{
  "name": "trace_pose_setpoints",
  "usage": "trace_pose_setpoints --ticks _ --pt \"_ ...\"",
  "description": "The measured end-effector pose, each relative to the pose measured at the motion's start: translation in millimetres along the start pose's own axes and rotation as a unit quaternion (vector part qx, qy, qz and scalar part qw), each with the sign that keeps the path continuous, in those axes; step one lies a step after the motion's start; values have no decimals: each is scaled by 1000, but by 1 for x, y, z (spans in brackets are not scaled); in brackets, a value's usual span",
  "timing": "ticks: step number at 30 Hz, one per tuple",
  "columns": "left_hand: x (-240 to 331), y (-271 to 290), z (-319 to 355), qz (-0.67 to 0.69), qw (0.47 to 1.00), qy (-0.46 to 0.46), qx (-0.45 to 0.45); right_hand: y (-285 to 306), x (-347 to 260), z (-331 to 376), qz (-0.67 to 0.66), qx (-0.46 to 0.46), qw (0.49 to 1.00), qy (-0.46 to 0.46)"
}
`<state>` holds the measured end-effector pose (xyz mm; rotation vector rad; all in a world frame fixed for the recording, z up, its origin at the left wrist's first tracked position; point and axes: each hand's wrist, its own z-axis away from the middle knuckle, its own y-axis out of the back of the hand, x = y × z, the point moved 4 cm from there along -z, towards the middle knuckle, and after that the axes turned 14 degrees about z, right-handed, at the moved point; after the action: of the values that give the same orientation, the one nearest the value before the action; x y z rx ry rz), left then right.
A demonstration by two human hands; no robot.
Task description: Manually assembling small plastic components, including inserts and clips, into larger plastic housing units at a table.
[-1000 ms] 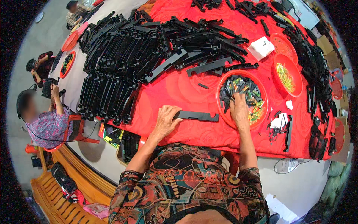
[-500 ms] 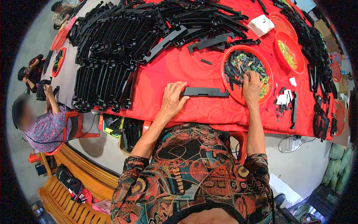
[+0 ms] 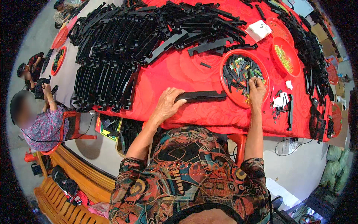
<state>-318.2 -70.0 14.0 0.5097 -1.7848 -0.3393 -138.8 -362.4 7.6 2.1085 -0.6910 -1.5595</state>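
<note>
My left hand [image 3: 170,103] is closed on the left end of a long black plastic strip [image 3: 205,96], which lies crosswise in front of me on the red cloth. At the right, my right hand [image 3: 257,90] is over the near right part of a red round basin [image 3: 226,86], its fingers pinched together. A small dark piece seems to stick out at the fingertips, too small to make out well. Small black pieces [image 3: 235,71] fill much of the basin, with some green, yellow and orange ones among them.
A large pile of black plastic strips [image 3: 108,74] covers the table's left and back. Beyond the basin stand a white box [image 3: 258,30] and another red basin [image 3: 294,69] with yellow bits. Crumpled white paper [image 3: 280,100] lies at right. A person [image 3: 44,127] sits at far left.
The black strip has turned about its length, showing a different side, still in my left hand. My right hand has shifted slightly right and nearer within the basin.
</note>
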Motion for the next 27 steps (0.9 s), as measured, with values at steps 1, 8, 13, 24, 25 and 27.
trace_pose_setpoints --ticks 1,8,13,24,25,27 --pt "1 6 0 -9 1000 17 0 -2 8 -2 -10 -8 1000 -20" --pt "-6 13 1 -76 995 -37 57 3 28 -15 103 -2 994 -27" --pt "-7 12 -1 -79 996 -13 41 5 22 -19 228 51 970 63" --pt "-20 17 -16 -116 993 8 27 -30 -46 -22 138 -33 986 89" --pt "-17 18 -17 -148 988 -13 43 -30 -47 -21 135 -32 986 90" --pt "-14 21 -25 -150 987 -14 60 -25 -45 -18 121 -8 991 61"
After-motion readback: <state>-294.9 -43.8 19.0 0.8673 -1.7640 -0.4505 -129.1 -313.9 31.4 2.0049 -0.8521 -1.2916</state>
